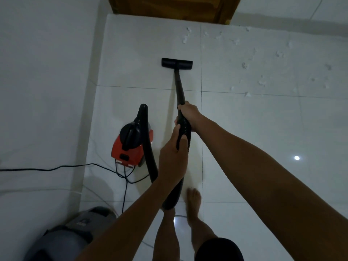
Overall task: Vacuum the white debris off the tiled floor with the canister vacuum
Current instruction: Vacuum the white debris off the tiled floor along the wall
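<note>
A person stands barefoot on a glossy white tiled floor [244,140], guiding the black wand [178,87] of a canister vacuum [131,144] with both hands. The right hand [189,113] grips the rigid tube higher up, fingers wrapped round it; the left hand [172,159] holds the ribbed cuff below, fingers clamped on it where the hose [150,162] joins.

The flat, rectangular nozzle [177,63] rests on a tile that looks bare of litter, just short of the mess. The white debris [261,81], small ragged tufts that look light and fluffy, like torn foam or cotton, lies scattered over the tiles to the right of the nozzle and up toward the far wall, with a few bits ahead near the wooden door [169,6]. None of it touches the nozzle. Judging from the spread, most of the job appears to remain: the tiles near the person's feet look clean, but the whole scatter on the right has yet to be swept.

The canister, a squat red body with a rounded black top and handle, sits on the floor to the left of the wand, beside a white wall. Its thick, smooth black hose arcs up from the top and loops down toward the hands. A thin dark cord [56,167] trails from its rear across the floor and out of view at left. A grey object [75,232] sits at lower left; what it is cannot be told.
</note>
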